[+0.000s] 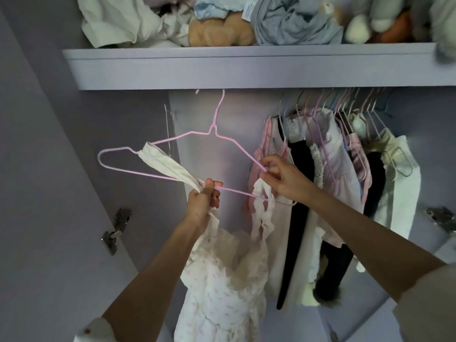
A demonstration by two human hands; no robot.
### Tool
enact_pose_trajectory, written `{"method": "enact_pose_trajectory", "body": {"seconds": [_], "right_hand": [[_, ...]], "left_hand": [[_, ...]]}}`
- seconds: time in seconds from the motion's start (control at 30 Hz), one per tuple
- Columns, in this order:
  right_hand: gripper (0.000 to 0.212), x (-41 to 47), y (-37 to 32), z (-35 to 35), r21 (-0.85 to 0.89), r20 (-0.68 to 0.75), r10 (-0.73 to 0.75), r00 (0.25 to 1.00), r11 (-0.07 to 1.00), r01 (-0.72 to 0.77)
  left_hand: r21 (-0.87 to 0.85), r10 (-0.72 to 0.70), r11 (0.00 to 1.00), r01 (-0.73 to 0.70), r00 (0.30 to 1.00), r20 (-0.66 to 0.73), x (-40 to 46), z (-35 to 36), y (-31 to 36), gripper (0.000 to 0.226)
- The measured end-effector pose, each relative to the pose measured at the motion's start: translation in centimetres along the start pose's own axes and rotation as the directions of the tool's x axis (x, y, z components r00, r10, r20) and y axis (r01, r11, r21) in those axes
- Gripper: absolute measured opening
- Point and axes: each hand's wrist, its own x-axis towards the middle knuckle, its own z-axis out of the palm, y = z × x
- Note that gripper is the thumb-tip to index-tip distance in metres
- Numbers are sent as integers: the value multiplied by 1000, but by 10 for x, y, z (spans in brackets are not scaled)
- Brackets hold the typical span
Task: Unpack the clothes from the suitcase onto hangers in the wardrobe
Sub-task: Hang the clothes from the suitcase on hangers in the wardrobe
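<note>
Fitting the white frilled dress with pale pink print (222, 280) onto the thin pink wire hanger (172, 141), held up in front of the wardrobe. My left hand (203, 203) grips one strap against the bottom wire; my right hand (281, 178), at 3 o'clock from it, pinches the other strap at the sloping arm. Next, I judge: seat both straps, then hook onto the rail. Dress hangs limp, ruffled, at 6 o'clock.

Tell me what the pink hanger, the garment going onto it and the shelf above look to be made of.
Pink hanger: thin wire, probably metal with a smooth pink coating, judging by its slim bent and twisted neck.
White garment: soft light fabric, likely cotton, with ruffled edges and a faint pink print; it crumples and drapes.
Shelf: flat board with a matte lilac finish, probably painted or laminated wood; its core cannot be told.
</note>
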Motion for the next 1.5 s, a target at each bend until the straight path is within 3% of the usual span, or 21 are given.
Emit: {"method": "enact_pose_trajectory", "body": {"seconds": [0.1,0.27,0.37,0.53,0.63,0.73,0.87,0.97,1.17,1.33,1.5], "right_hand": [[30,3,9,-2,-95,-25,32,999,995,-34],[22,-3,27,-12,-101,-123,-34,992,995,21],[25,-11,27,-13,-105,-126,-7,992,994,-7],[36,-23,31,-4,-81,-141,184,973,977,-197],[24,-29,28,-10,-54,33,317,948,948,-315],[29,-36,26,-12,-20,190,401,896,914,-405],[40,-50,35,2,47,205,523,827,839,-542],[38,-58,37,14,217,205,604,770,739,-638],[34,-45,18,32,314,310,549,776,712,-629],[35,-28,-3,46,498,409,465,785,607,-619],[35,-18,-8,55,584,345,472,811,568,-579]], "left_hand": [[191,-12,982,10,1000,10,0,-3,-3,25],[406,-147,900,161,987,-65,7,-23,-7,26],[508,-227,838,199,974,-7,3,-31,-11,27],[550,-308,787,279,951,-41,1,-45,-25,57],[588,-286,758,283,954,-91,4,-53,-29,47],[649,-287,706,284,952,-104,7,-55,-29,45],[742,-265,618,258,958,-113,13,-58,-30,54],[771,-222,599,214,970,-97,15,-55,-29,54],[818,-123,564,116,991,-56,24,-50,-13,48],[808,-2,589,30,999,-35,31,-51,5,43],[813,135,575,-91,991,15,31,-51,29,40]]}}
